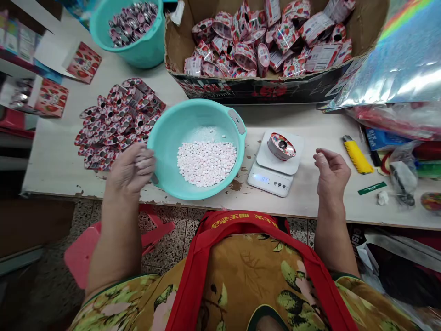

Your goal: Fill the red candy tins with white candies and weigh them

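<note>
At the left rim of a turquoise basin, my left hand is closed with its fingers curled in; what it holds, if anything, is hidden. Small white-pink tablets and loose powder lie in the basin. A white digital scale with a lit display carries one red-and-white printed oval container, its round dark opening facing up. Right of the scale, my right hand is raised with fingers bent and thumb against the index finger; its contents cannot be made out. Many similar containers are packed together left of the basin.
A cardboard box full of printed containers stands behind. Another turquoise basin holds shiny small caps. To the right lie a yellow cutter, a green strip and plastic bags. A pink stool is under the table's front edge.
</note>
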Tool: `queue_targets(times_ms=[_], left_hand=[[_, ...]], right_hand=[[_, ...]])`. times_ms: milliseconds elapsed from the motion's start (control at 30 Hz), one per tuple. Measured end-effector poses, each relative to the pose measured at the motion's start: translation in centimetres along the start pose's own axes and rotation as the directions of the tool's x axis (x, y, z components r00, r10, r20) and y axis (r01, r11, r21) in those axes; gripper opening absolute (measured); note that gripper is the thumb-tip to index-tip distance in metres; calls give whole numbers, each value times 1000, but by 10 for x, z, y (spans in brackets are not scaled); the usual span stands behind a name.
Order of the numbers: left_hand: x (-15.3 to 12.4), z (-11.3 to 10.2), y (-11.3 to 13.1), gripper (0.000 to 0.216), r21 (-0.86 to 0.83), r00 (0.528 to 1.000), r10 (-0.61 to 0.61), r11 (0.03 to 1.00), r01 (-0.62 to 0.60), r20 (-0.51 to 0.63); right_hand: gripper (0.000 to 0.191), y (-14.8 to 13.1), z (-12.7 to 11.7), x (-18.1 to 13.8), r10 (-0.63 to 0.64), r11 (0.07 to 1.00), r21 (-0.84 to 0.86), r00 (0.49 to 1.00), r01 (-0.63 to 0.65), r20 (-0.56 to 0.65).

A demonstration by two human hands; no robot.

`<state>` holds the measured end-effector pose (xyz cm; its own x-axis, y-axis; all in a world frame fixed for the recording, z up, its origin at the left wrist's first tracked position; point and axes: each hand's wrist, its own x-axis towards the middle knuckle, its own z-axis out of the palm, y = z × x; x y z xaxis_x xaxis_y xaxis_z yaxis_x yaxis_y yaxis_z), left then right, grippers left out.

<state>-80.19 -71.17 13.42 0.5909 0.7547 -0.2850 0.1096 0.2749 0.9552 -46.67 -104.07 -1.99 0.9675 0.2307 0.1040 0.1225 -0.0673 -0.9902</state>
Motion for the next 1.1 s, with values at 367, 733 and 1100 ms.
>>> queue_targets(times_ms=[367, 733, 1100], left_hand=[[80, 269, -18, 3, 662, 677, -134, 410, -627, 724], [97, 297, -33, 34, 647, 590, -290, 171, -743, 754], [100, 189, 20, 11, 87, 942, 141, 981, -175, 305]], right_hand=[[45, -28, 28, -10, -85, 988, -107, 973, 109, 214], [40, -3, -15, -7, -5, 992, -127, 995, 18, 99], [37, 8, -39, -1, 13, 1000, 11, 999, -12, -38]])
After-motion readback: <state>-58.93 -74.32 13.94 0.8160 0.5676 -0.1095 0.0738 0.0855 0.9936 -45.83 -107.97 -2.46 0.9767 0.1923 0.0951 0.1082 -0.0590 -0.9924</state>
